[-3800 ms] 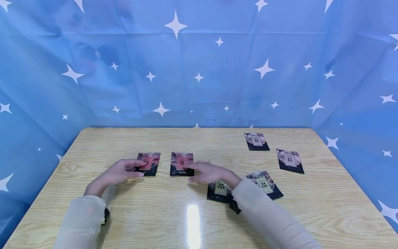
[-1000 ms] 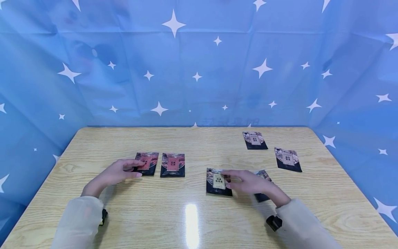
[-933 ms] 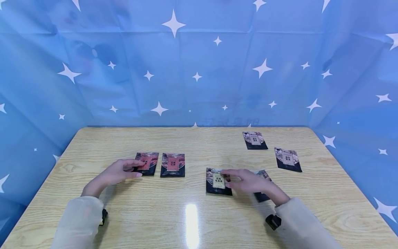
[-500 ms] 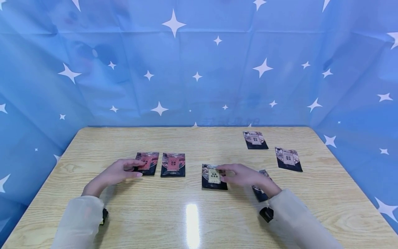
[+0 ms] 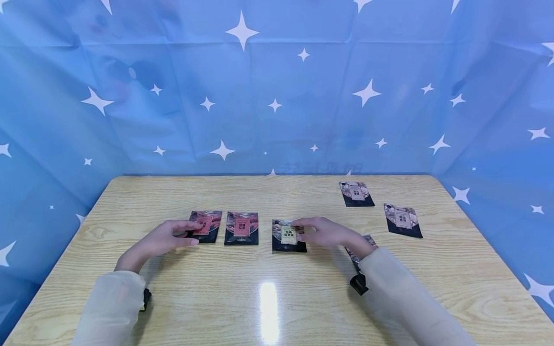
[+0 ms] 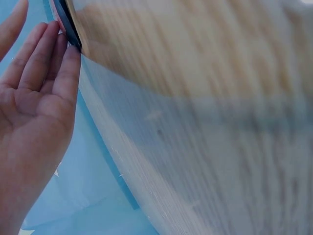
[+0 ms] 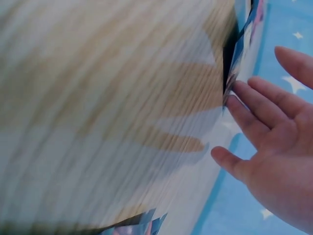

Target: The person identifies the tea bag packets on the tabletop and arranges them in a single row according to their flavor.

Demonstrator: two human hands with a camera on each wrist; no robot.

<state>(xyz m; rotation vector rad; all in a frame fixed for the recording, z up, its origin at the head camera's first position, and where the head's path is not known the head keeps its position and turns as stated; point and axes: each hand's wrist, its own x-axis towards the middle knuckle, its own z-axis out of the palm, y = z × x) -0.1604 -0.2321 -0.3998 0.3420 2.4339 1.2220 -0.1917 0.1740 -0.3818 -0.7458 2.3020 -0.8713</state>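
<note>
In the head view, my left hand (image 5: 166,241) rests its fingertips on a flat dark tea packet with a red label (image 5: 213,227). Beside it lies a second red-label tea packet (image 5: 241,228), touched by neither hand. The fingertips of my right hand (image 5: 326,234) press on the right side of a tea packet with a pale yellow-green label (image 5: 287,236), which now lies in line with the red ones. The left wrist view shows the left fingers (image 6: 36,63) nearly straight at a packet's edge. Straight right fingers (image 7: 259,110) touch a packet's edge in the right wrist view.
Another dark packet (image 5: 352,254) is mostly covered by the right forearm. Two packets with pale purple labels, one at the back (image 5: 357,194) and one farther right (image 5: 403,221), lie on the wooden table (image 5: 195,298). A blue starred cloth (image 5: 277,125) hangs behind.
My right hand has left the second red-label packet, which sits farther left than before. It has slid the yellow-green-label packet leftward and away from me. The left hand has stayed put.
</note>
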